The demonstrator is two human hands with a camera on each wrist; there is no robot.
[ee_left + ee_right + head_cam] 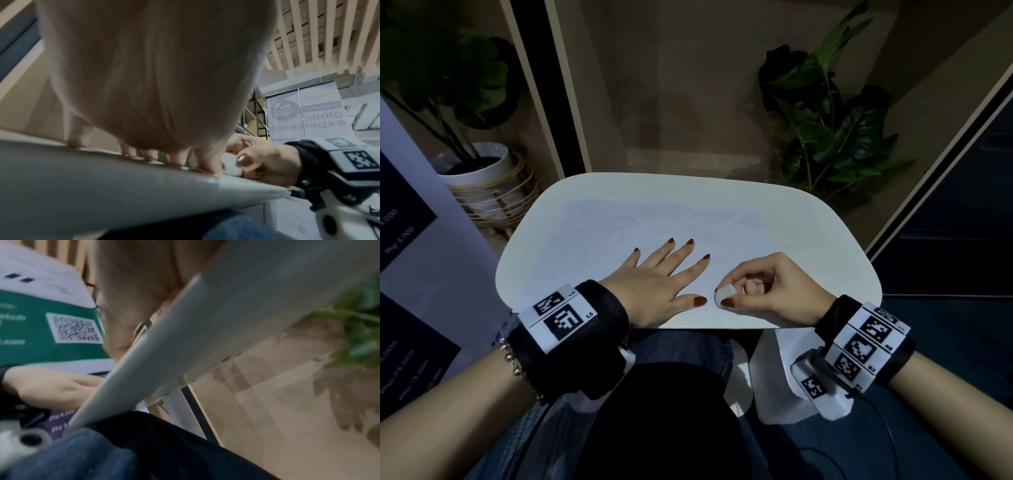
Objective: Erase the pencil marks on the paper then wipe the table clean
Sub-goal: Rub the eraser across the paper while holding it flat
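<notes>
Paper (654,222) with faint pencil marks covers most of the small white table (825,260), its far edge well beyond the fingertips and short of the table's rounded far rim; bare tabletop lies open beyond and to the right of the right hand's knuckles. The table's near edge runs just under both wrists. The left hand (654,284) lies palm down on the paper, fingers (681,255) straight and spread, nothing grasped; the left wrist view shows the fingertips (78,141) pressing the surface. Just beside its thumb, the right hand (767,291) is curled, pinching a small white eraser (726,295) between thumb and forefinger, the other fingers tucked into the palm. The eraser sits at the paper's near edge, touching or almost touching the surface. Potted plants (835,130) stand on the floor beyond the table, well apart from the fingers.
</notes>
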